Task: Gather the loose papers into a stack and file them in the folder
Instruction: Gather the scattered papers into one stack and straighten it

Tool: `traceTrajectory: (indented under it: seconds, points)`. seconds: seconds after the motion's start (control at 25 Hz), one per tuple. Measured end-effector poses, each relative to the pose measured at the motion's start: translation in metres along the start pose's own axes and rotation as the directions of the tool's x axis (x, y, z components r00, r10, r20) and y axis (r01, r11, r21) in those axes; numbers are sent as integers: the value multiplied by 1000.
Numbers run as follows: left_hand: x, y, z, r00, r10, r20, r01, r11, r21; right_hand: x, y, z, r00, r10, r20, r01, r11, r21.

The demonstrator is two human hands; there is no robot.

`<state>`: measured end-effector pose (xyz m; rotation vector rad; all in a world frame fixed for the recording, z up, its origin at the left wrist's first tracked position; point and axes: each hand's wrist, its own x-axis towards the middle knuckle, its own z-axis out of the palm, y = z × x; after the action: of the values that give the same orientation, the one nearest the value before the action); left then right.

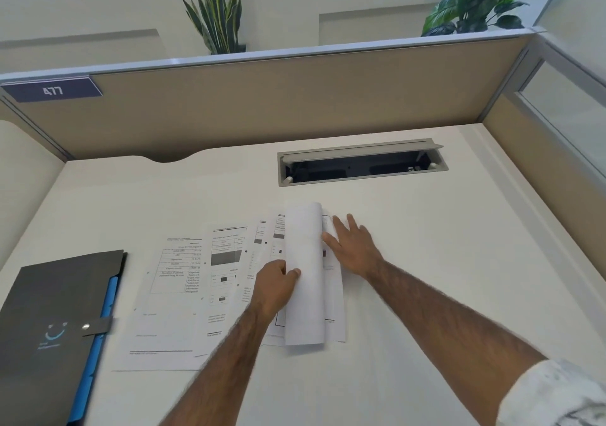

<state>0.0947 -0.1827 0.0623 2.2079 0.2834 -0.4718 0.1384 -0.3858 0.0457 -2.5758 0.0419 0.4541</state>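
The papers (183,294) are seen as thin, matt white paper. The folder (42,327) looks dark and matt, with a shiny metal snap (86,327). The surface (426,261) is smooth and white.

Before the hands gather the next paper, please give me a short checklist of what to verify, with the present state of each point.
1. Left hand holds the lifted sheet: ok, fingers pinch its left edge.
2. Right hand steadies the pile: ok, flat on the sheets under it.
3. Papers form one stack: not ok, they are fanned out overlapping on the desk.
4. Folder open to receive them: not ok, it lies closed with the strap snapped.
5. Sheets hidden under the folder: cannot tell.
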Motion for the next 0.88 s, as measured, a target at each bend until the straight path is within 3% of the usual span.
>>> traceTrajectory:
  seconds: [0.04,0.12,0.24,0.32,0.68,0.76,0.88]
  points:
    - [1,-2,0,1000,-9,4,9,1000,-9,-7,-6,2,1000,15,-5,-13,968,251]
    - [-1,-3,-1,1000,-14,22,16,996,-87,-25,-17,13,993,115,-31,-59,701,711]
    - [-8,5,0,993,-45,105,77,945,-317,-49,-29,29,957,291,4,-143,460,876]
    - [-12,11,1,991,-43,128,84,938,-337,-54,-29,29,934,350,70,-202,357,912]
    - [-19,10,-2,982,40,187,-15,991,-130,-41,-10,5,901,386,195,-330,321,888]
    - [-15,0,-8,991,92,92,-88,995,-47,-45,-3,-2,912,358,199,-320,321,891]
    - [-4,-22,-20,988,46,-150,-43,999,30,-55,16,-14,922,336,193,-297,292,909]
